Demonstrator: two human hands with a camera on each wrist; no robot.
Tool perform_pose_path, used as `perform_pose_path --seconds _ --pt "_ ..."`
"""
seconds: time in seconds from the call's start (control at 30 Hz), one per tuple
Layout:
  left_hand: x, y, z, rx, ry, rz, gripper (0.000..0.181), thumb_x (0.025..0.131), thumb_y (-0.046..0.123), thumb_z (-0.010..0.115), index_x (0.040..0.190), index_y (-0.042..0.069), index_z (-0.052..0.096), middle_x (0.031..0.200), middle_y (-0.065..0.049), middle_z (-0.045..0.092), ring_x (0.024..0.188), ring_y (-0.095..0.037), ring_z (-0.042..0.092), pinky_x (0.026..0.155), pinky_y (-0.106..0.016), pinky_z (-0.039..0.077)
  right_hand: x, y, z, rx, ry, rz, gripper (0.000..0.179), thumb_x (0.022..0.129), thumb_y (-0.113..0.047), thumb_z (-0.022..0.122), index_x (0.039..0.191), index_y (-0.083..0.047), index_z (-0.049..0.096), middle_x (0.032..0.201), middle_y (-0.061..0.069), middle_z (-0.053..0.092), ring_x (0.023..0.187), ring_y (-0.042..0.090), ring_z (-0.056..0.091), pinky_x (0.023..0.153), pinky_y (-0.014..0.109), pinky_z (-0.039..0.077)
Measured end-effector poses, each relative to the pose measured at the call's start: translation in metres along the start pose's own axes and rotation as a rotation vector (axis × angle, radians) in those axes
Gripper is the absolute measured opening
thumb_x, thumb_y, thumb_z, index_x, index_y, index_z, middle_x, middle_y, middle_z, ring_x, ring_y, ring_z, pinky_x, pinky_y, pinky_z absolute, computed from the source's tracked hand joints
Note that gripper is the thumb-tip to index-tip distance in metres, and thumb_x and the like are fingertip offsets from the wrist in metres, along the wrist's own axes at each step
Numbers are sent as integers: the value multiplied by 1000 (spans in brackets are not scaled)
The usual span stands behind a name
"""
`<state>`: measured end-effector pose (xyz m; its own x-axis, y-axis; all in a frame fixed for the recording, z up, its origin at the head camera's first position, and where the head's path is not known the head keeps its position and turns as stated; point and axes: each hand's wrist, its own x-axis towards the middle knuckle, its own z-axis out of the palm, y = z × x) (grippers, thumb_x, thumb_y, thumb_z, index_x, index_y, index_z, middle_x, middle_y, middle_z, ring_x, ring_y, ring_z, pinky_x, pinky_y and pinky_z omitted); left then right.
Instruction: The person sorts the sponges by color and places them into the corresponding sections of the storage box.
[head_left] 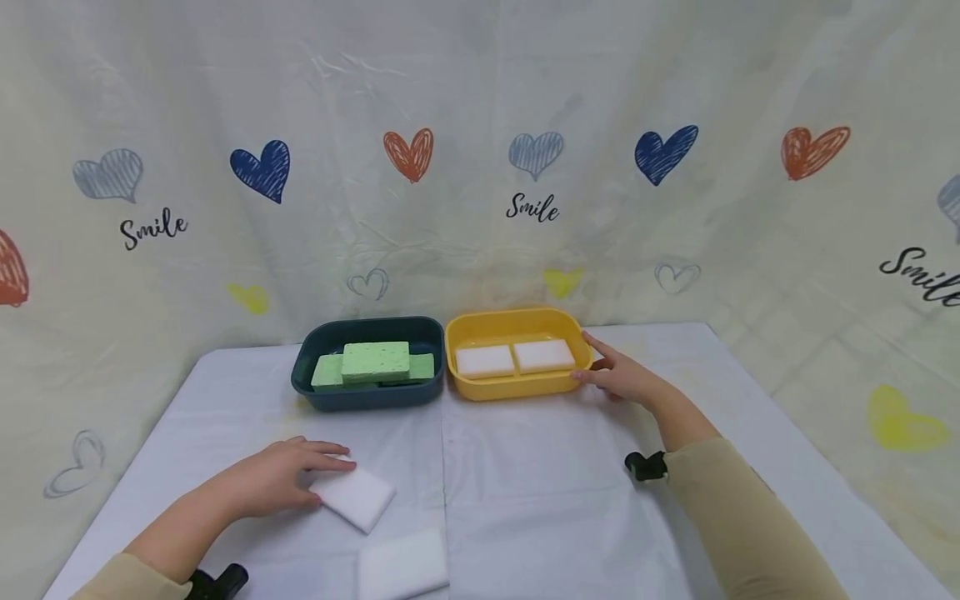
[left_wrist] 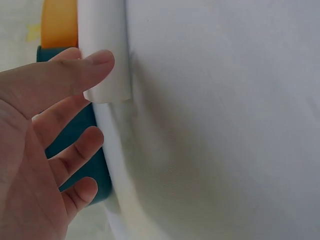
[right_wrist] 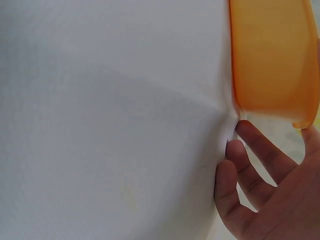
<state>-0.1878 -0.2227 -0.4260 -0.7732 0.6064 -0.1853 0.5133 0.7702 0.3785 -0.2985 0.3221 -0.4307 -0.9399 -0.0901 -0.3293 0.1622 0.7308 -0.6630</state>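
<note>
My left hand pinches a white sponge between thumb and fingers at its left edge. In the left wrist view this sponge sits by the thumb tip, while the other fingers spread loosely. A second white sponge lies nearer, at the bottom of the head view. At the back, my right hand holds the right end of a yellow tray, thumb and forefinger at its rim. Two white sponges lie side by side in that tray. The right wrist view shows the other fingertips low beside the tray.
A dark teal tray stands left of the yellow one, close against it. Several green sponges are in it, one stacked on top. White cloth covers the table. Behind hangs a curtain with printed hearts.
</note>
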Motion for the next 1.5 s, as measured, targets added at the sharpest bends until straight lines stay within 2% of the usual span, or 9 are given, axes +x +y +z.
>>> perform_pose_path --seconds 0.17,0.47,0.63,0.77,1.07,1.23,1.5 --pt "0 -1 -1 11 11 14 55 77 19 83 129 29 68 135 -1 61 125 -40 50 100 -62 39 1 -2 0 -6 2 1 104 82 -65 69 159 -40 4 134 22 48 95 28 54 79 32 52" --pt "1 -5 -2 -11 5 -55 53 77 23 84 127 35 68 134 3 61 127 -34 50 102 -58 41 3 -1 0 -2 4 1 104 82 -65 69 159 -40 4 137 22 47 92 28 54 78 32 51" --pt "-3 -3 -12 -20 46 -34 52 80 30 83 129 35 67 135 2 60 127 -34 50 101 -57 43 2 -1 1 -4 7 3 103 83 -63 69 159 -40 5 136 23 47 93 28 54 79 32 52" --pt "0 0 -21 -38 85 -22 52 80 36 82 130 34 67 135 -1 60 127 -35 51 101 -57 43 0 -2 0 -6 8 1 102 84 -62 69 159 -39 5 136 23 47 94 28 54 79 33 52" --pt "14 5 -28 -46 121 -8 53 80 49 79 130 36 66 134 1 61 125 -32 52 100 -56 45 -1 -3 0 -5 6 -15 103 83 -63 69 159 -39 4 138 23 46 93 28 55 79 33 52" --pt "27 9 -30 -34 145 -1 53 81 43 81 131 35 66 133 4 61 126 -29 52 101 -54 46 -1 -2 -1 -5 8 -14 103 83 -63 69 159 -39 4 138 23 47 91 27 55 78 34 51" --pt "56 25 -40 5 199 60 51 83 36 81 131 31 66 133 3 61 127 -28 53 104 -52 44 -1 -1 -2 -11 9 -10 106 80 -68 69 159 -39 5 137 22 48 95 28 55 80 34 52"
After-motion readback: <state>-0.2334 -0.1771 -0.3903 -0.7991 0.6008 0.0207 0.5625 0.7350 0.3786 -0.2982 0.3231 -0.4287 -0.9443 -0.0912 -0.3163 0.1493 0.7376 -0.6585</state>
